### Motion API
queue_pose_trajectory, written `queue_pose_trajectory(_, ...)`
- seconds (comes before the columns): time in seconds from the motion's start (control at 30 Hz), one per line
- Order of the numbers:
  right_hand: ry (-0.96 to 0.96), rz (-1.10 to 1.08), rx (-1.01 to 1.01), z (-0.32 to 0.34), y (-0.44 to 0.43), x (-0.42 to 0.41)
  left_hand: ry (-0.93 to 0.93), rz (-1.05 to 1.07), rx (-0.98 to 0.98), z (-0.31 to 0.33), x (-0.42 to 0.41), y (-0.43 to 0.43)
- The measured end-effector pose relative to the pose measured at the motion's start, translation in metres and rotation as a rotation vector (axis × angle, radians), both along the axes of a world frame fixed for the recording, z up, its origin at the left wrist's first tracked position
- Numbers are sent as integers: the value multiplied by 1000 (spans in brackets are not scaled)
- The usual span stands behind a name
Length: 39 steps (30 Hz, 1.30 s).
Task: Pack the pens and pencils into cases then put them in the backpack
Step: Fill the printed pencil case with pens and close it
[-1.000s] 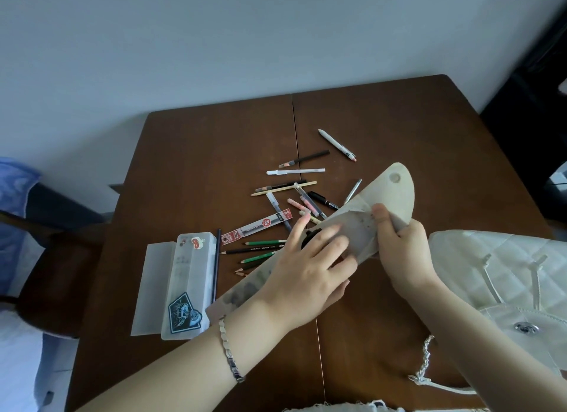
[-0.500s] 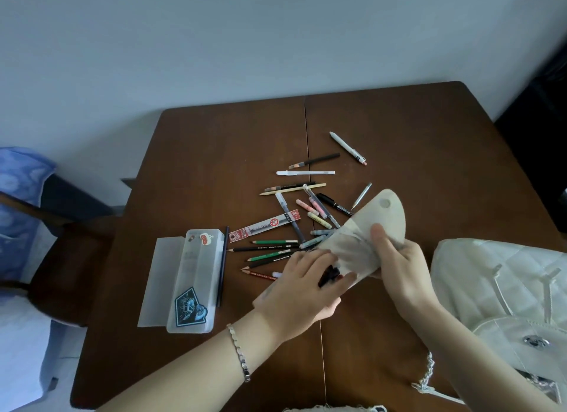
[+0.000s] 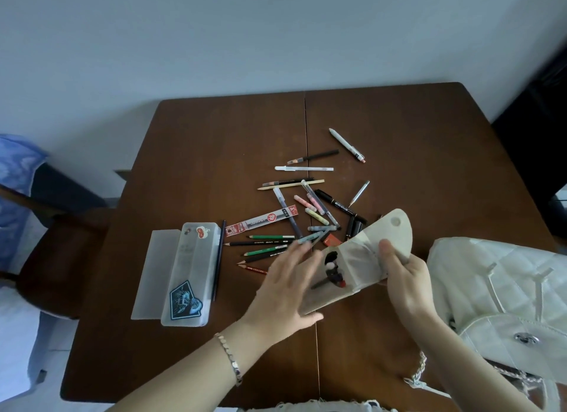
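A dark wooden table (image 3: 230, 153) stands against a plain pale wall, with a chair (image 3: 61, 252) at its left edge. Our right hand (image 3: 408, 279) clamps the cloth pouch (image 3: 362, 259) just below its flap, thumb on top and fingers underneath, holding it tilted above the table with the mouth toward us. Our left hand (image 3: 285, 292) is spread flat beside the mouth, gripping nothing that we can see.

We judge the pouch soft and light, so it will sag unless held near the opening, as it is now. The pens and pencils (image 3: 271, 237) scattered behind it look light, stiff and smooth. They should roll easily, and we would pinch them mid-shaft, a few at a time. The clear plastic box (image 3: 190, 276) lies open at the left, rigid and easy to fill.

The left fingers are blurred. The dark things in the pouch's mouth are too jumbled to name. The backpack (image 3: 506, 288) is cut off at the right edge, and its opening is out of view.
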State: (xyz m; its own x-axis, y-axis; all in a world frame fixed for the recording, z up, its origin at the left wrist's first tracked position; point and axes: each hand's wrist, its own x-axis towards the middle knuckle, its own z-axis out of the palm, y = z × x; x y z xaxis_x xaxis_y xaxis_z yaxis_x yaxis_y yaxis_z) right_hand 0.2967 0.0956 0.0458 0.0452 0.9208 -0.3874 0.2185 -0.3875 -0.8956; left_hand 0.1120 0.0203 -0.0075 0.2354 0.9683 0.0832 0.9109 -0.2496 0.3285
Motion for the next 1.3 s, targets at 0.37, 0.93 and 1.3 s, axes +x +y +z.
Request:
queue_pose_trajectory(0.37,-130,32,-7,-14,-8,9,-283,447,-521,-12,-32,-20)
queue_pose_trajectory(0.93,213,606,18,1,7,39,-45,339,-352,56,-38,16)
queue_pose_trajectory(1.3,-138,854,267,-9,12,26,75,128,-371,68,-43,16)
